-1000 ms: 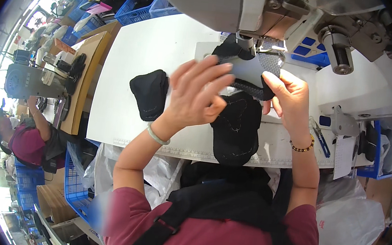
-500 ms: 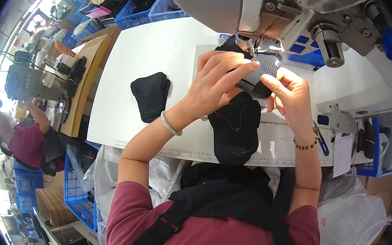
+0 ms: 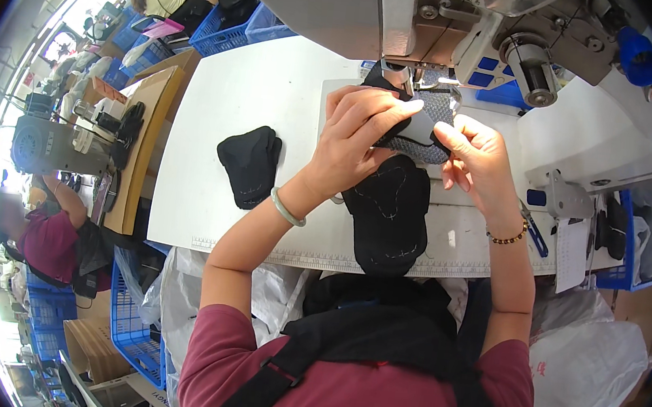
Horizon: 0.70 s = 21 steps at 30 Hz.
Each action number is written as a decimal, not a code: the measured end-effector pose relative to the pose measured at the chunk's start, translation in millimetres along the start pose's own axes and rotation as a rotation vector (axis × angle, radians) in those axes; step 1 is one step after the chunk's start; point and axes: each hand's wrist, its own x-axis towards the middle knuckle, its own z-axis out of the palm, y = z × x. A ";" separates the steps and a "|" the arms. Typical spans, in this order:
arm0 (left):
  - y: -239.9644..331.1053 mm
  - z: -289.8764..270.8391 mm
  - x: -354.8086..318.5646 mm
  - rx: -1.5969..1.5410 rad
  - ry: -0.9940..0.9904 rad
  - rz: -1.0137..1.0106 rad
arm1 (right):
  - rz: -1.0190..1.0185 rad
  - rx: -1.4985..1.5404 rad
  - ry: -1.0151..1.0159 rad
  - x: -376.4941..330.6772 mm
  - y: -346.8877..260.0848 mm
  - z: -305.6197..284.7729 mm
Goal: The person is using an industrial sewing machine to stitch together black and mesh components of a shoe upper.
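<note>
Under the needle area of a sewing machine lies a grey mesh fabric piece with black edging. The fingers of my left hand are bent together over its left side, thumb near the presser foot; my palm hides part of the piece. With thumb and fingers closed, my right hand pinches the piece's black near right edge. Just below the hands, black shaped fabric pieces with white stitch marks lie at the table's front edge. Another black fabric stack rests farther left.
The white table has a ruler strip along its front edge. A blue-handled cutter lies at right, beside a hanging paper sheet. Blue crates stand at left. Two other people sit at the left, one farther back.
The view has shifted slightly. My left fingers have lowered flatter over the mesh piece, and its right edge now lies flatter, with more mesh showing between my hands.
</note>
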 end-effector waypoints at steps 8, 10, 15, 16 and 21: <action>6.2 -6.9 3.1 0.230 -0.032 0.142 | -0.063 -0.076 0.047 -0.2 -1.4 3.4; 10.2 -5.2 0.1 0.431 0.018 0.297 | -0.085 -0.082 0.044 -0.2 -3.7 3.0; 11.1 -6.1 4.9 0.304 -0.006 0.290 | -0.430 -0.265 0.322 -7.5 5.8 8.7; 12.7 -6.7 6.1 0.288 -0.019 0.276 | -0.689 -0.624 0.401 -10.2 11.2 -0.6; 18.3 -10.0 13.8 0.253 -0.043 0.238 | -1.251 -1.132 0.157 5.6 3.0 -17.2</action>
